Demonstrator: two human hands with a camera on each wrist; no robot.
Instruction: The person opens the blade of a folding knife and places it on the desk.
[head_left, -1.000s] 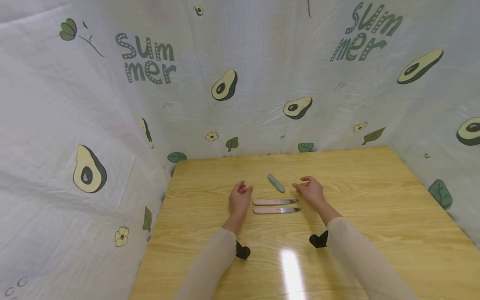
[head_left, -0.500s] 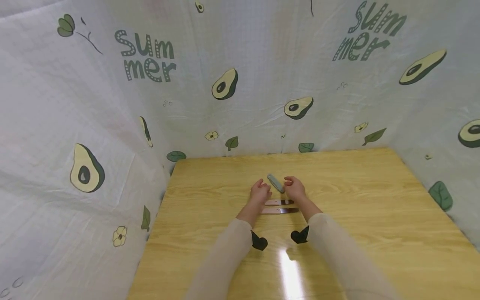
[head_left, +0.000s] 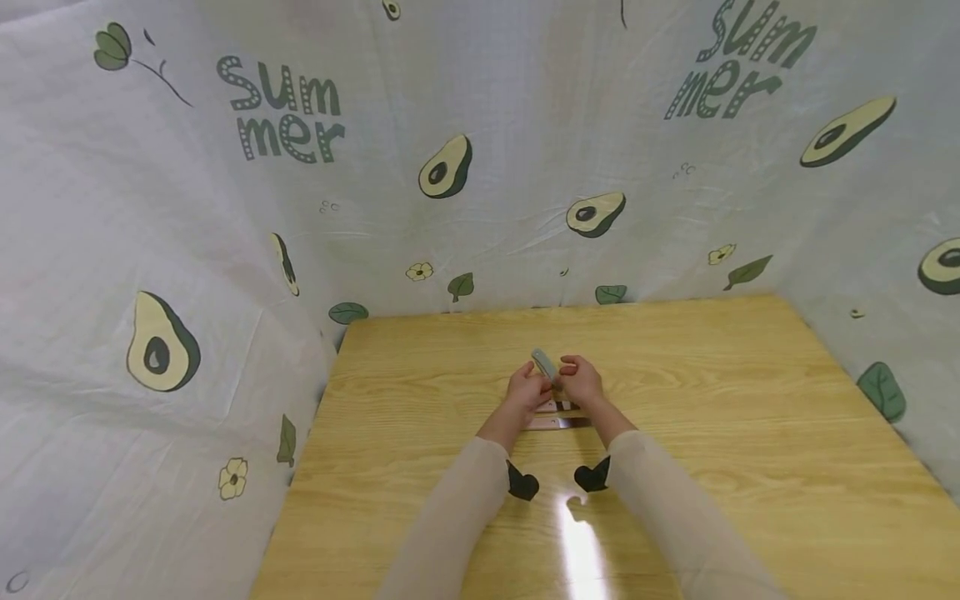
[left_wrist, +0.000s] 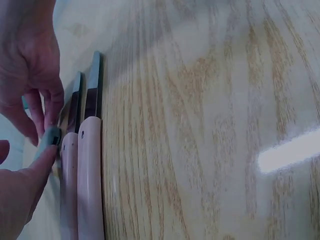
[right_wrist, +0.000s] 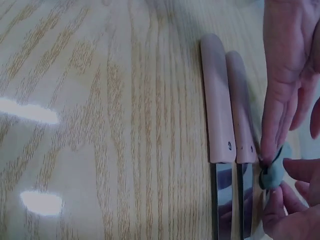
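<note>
A grey-green folding knife (head_left: 545, 366) lies slantwise beyond two pink-handled knives, its near end between both hands. My left hand (head_left: 528, 390) holds it with the thumb along its side, as the left wrist view shows. My right hand (head_left: 582, 386) has thumb and finger pinched at the folding knife's end (right_wrist: 273, 176) in the right wrist view. Just nearer to me, the two pink-handled knives lie parallel, handles left and blades right. The nearer pink knife (left_wrist: 90, 170) shows fully beside the farther pink knife (left_wrist: 69, 165); in the head view my hands partly cover both.
The wooden table (head_left: 420, 358) carries a bright light reflection (head_left: 583, 542) near the front. A white cloth (head_left: 517, 242) printed with avocados and leaves hangs along the table's back and sides. Black heart patches (head_left: 522, 482) sit on both pale sleeves.
Both hands have moved inward from either side and come together at the folding knife's near end. That end has shifted slightly left. The pink knives stay put, now partly covered.
</note>
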